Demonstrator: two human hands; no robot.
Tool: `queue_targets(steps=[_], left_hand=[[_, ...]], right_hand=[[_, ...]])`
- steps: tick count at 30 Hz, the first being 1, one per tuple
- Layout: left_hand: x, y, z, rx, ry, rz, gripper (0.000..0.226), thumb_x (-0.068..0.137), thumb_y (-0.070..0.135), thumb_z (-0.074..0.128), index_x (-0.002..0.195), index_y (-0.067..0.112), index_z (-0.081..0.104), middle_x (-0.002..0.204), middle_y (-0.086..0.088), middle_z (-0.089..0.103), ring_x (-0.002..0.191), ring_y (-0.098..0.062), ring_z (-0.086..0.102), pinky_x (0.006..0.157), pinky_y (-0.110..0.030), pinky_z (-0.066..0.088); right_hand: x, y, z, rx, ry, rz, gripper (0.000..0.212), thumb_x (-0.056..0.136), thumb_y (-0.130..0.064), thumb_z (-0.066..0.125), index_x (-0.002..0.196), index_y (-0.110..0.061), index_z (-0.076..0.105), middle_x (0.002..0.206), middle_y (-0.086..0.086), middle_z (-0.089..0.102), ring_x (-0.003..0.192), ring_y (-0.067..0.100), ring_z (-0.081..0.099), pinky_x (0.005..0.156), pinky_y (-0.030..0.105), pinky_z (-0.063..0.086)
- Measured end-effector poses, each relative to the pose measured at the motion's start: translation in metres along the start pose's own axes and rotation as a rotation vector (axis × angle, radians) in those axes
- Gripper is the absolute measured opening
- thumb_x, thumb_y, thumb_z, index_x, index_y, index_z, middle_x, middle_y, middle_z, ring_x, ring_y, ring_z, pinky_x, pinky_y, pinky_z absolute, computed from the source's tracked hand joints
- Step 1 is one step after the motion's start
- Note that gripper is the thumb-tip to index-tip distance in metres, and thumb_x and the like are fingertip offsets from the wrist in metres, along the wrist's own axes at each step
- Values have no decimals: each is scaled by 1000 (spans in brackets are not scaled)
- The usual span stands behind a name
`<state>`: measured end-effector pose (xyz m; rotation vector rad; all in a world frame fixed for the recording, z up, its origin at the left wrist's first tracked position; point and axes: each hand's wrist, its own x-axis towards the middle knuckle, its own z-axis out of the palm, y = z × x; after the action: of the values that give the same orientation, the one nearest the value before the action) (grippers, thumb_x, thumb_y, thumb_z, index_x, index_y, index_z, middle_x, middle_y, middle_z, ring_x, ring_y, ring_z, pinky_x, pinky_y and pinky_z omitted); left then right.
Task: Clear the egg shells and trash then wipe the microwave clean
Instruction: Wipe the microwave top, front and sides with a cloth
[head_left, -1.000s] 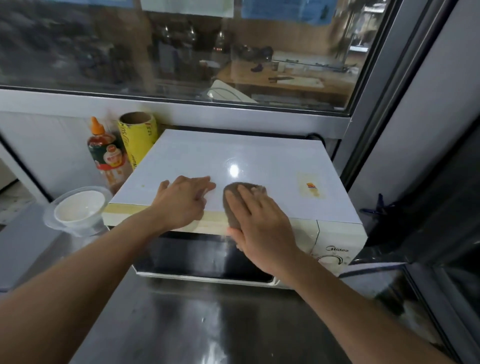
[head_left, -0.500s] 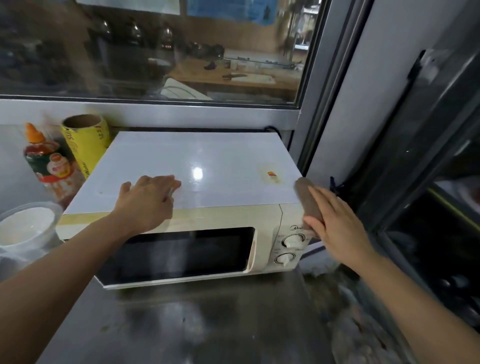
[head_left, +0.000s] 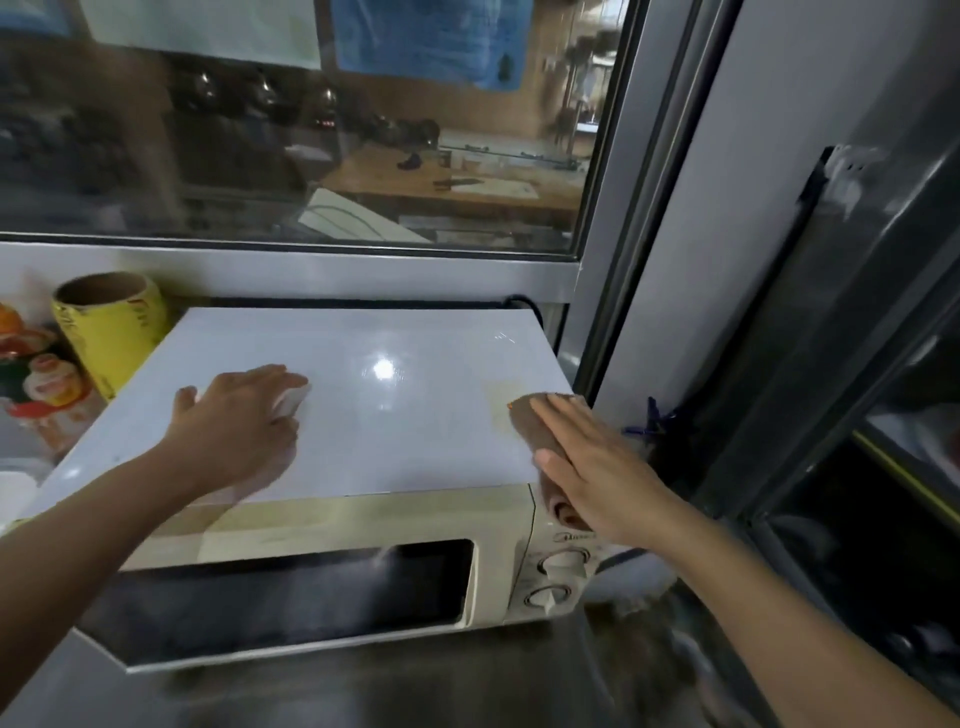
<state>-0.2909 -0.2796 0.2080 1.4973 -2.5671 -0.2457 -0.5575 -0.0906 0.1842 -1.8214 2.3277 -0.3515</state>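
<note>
Microwave (head_left: 363, 415) on the steel counter (head_left: 363, 691) below a window, right hand (head_left: 592, 467) flat, fingers straight, pressing a brown cloth (head_left: 535, 431) on its top's 3 o'clock edge (over the dials), left hand (head_left: 234, 421) spread flat at 9 o'clock, yellow roll (head_left: 109, 332) beyond at 10 o'clock.

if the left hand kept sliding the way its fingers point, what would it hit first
Nothing soon: the left hand points right across the bare microwave top. The first things that way look like the brown cloth and the right hand pressing it.

No legible text; microwave (head_left: 332, 415) panel logo blurred.
</note>
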Motion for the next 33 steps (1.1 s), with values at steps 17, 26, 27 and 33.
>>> queue_targets(steps=[17,26,27,33], left_hand=[[39,-28,8,186,-98,-138,48,97,41,27,144,44,20,155,19,15,143,-16,19,113,-50,17],[40,-40,-2,58,-81,-96,43,96,42,39,138,44,32,152,17,24,142,-15,19,114,-49,12],[41,-44,-5,45,-58,-84,42,96,40,41,137,43,34,151,17,26,141,-14,19,114,-49,13],[56,-89,-16,53,-72,-97,39,97,37,39,136,41,37,151,16,27,141,-16,21,112,-50,19]], right_hand=[[213,45,-13,222,49,152,54,99,-39,32,149,-26,16,155,-2,10,135,29,31,111,37,24],[152,11,-8,-88,-7,-58,53,101,-33,28,149,-24,9,157,-4,9,144,22,5,115,37,14],[152,7,-9,-76,-35,-83,53,101,-32,28,150,-25,8,158,-6,7,145,19,2,116,36,13],[212,-30,5,0,-37,-132,53,100,-31,31,150,-26,13,158,-7,10,145,14,4,117,31,8]])
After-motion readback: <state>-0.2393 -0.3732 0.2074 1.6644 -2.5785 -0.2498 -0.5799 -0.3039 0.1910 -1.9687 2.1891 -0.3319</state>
